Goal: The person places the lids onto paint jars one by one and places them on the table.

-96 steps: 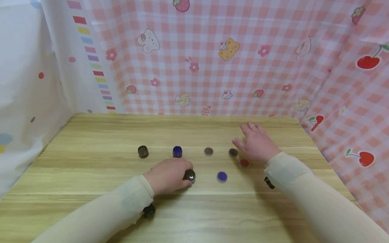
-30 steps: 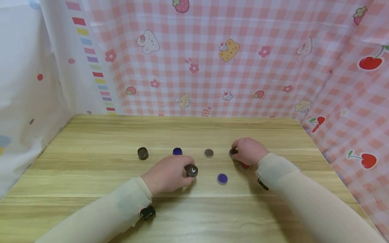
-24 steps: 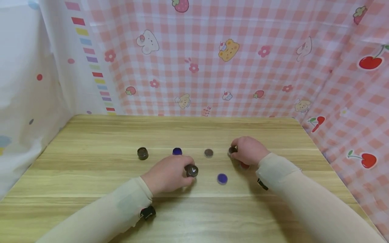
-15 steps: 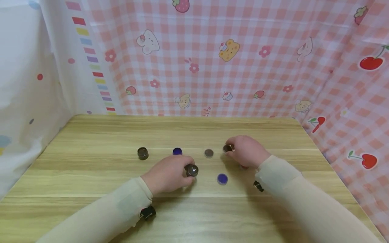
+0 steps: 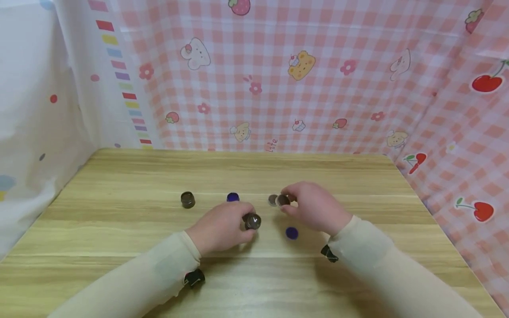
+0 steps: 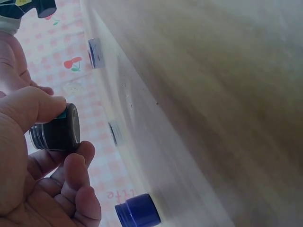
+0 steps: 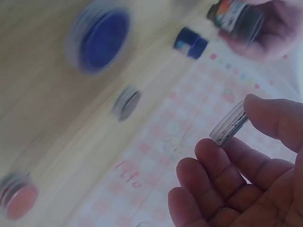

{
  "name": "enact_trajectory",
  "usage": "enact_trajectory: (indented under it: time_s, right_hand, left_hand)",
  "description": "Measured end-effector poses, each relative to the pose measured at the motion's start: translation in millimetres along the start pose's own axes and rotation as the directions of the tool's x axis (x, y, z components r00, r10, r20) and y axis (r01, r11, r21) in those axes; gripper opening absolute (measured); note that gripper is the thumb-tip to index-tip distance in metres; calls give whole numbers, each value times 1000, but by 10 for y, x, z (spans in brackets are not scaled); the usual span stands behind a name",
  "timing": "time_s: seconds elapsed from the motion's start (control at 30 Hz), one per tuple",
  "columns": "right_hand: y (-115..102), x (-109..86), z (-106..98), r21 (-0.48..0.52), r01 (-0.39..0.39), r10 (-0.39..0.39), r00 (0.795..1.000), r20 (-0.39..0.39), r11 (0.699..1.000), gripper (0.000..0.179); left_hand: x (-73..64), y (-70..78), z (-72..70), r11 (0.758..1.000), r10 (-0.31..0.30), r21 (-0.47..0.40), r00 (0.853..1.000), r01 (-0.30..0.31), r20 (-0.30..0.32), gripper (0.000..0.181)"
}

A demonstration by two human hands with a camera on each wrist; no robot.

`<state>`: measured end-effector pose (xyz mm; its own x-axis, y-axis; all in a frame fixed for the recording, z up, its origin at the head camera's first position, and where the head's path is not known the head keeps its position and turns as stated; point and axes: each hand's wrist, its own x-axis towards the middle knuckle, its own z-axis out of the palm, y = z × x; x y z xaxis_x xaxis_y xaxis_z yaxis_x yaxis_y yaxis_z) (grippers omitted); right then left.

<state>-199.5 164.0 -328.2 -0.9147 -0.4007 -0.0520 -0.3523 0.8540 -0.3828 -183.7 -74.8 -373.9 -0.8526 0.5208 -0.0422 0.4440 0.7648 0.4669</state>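
Observation:
In the head view my left hand [image 5: 220, 227] grips a small dark paint jar [image 5: 253, 221] just above the wooden table. A coloured label on that jar [image 7: 232, 16] shows in the right wrist view. My right hand [image 5: 314, 206] pinches a dark round lid [image 7: 229, 124], thumb on one side and fingers on the other. In the head view this lid overlaps a grey-brown lid [image 5: 272, 200] on the table. A blue jar [image 5: 233, 197], partly behind my left hand, and a dark brown jar [image 5: 188, 200] stand farther left. Nearer me lies a blue-purple lid [image 5: 292, 233].
A red lid [image 7: 21, 201] lies on the table, covered by the right hand in the head view. Pink checked cloth [image 5: 258, 110] hangs behind the table [image 5: 246, 282] and along its right side; white cloth [image 5: 36, 119] hangs at the left.
My right hand came down onto the dark lid, lifted it and carried it left toward the left hand. The left hand raised its jar slightly off the table, then stayed almost still.

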Motion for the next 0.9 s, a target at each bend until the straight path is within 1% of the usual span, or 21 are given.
enact_trajectory:
  time_s: [0.1, 0.23, 0.43, 0.53, 0.7, 0.9]
  right_hand:
    - [-80, -42, 28, 32, 21, -21, 1000, -1, 999, 22]
    - [-172, -92, 70, 64, 71, -70, 998, -8, 995, 18]
    - [-274, -151, 133, 85, 151, -148, 988, -39, 985, 10]
    - [-306, -165, 156, 83, 168, -164, 985, -50, 982, 11]
    - [-333, -179, 188, 70, 180, -176, 982, -61, 981, 17]
    - [-361, -190, 213, 66, 187, -184, 981, -55, 980, 23]
  left_hand:
    - [0, 7, 1, 1000, 9, -4, 1000, -9, -6, 26]
    - [-4, 17, 6, 1000, 27, -15, 999, -27, -17, 24]
    - [-13, 35, 3, 998, 51, -34, 998, -52, -39, 21]
    - [-15, 47, -5, 998, 50, -40, 998, -52, -43, 20]
    - [-21, 44, 1, 998, 44, -45, 998, -46, -46, 21]
    - [-23, 32, 17, 998, 42, -49, 998, -45, -54, 21]
